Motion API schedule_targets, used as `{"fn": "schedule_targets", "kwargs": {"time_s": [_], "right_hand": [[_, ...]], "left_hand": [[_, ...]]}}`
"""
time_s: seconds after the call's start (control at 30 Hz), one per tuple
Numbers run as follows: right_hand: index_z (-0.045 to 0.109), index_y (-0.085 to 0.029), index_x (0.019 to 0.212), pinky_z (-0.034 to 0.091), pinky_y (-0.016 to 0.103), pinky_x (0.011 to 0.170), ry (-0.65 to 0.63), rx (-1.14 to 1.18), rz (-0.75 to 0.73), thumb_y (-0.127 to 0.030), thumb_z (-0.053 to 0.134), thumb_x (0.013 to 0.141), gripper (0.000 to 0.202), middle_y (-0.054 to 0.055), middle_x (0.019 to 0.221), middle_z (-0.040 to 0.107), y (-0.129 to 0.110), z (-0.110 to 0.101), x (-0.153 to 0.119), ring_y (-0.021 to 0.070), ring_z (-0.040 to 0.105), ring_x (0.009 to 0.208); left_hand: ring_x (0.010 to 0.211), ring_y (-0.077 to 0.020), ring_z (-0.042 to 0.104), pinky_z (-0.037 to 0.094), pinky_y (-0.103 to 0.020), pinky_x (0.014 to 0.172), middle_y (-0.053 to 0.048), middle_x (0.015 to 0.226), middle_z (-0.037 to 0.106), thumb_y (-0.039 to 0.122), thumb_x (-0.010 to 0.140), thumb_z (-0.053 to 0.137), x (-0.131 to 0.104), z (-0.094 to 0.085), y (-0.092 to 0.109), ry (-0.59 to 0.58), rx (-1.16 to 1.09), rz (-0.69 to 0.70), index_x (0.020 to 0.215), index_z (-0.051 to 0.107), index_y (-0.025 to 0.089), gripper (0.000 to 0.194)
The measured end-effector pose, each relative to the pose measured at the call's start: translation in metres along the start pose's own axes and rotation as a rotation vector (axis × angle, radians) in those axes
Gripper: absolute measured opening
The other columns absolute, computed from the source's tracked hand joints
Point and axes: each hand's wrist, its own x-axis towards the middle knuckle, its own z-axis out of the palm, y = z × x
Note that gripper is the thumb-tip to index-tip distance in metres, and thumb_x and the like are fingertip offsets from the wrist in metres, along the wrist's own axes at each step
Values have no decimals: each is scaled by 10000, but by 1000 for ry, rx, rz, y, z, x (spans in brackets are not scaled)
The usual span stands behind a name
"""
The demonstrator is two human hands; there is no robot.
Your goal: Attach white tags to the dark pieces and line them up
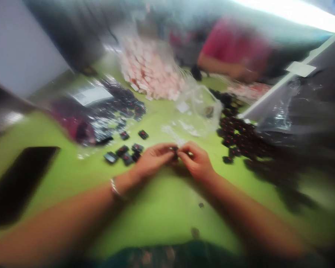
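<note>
My left hand (153, 158) and my right hand (197, 158) meet over the middle of the green table (162, 208). Between their fingertips is a small black part (175, 152), partly covered by the fingers. The left thumb and forefinger pinch it from one side, and the right thumb and forefinger close on its other side. Several black blocks (123, 150), some with red marks, lie just left of my left hand. Beyond the fingers are small white pieces (171, 132). A silvery bracelet circles my left wrist.
Behind lie a clear bag of pinkish-white pieces (150, 70) and an open plastic bag (212, 111). At left are a bag of black parts (100, 108) and a dark flat object (22, 182). A black pile (240, 137) sits right. A person in pink (234, 48) works opposite.
</note>
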Motion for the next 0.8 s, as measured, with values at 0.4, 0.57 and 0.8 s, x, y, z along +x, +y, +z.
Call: {"fn": "schedule_targets", "kwargs": {"time_s": [0.4,0.57,0.8], "right_hand": [[491,-217,794,406,220,527,-129,256,294,-307,667,736,206,-56,673,506,2,-2,1,91,477,570],[508,-203,786,276,183,379,-411,432,486,-427,717,689,321,-62,615,524,-1,-17,7,60,393,444],[596,-180,713,392,231,508,135,-68,308,-273,576,806,133,-25,587,531,15,-41,24,96,448,507]], "left_hand": [[700,-148,657,517,-279,705,-70,882,732,244,698,778,-2,-5,5,-104,26,-25,1007,711,165,326],[765,-146,663,514,-278,767,-49,937,729,235,734,746,-4,-4,4,-184,88,2,987,705,197,259],[897,-159,624,469,-297,879,-60,975,686,242,754,696,2,-5,-2,209,311,238,1044,647,163,305]]}}
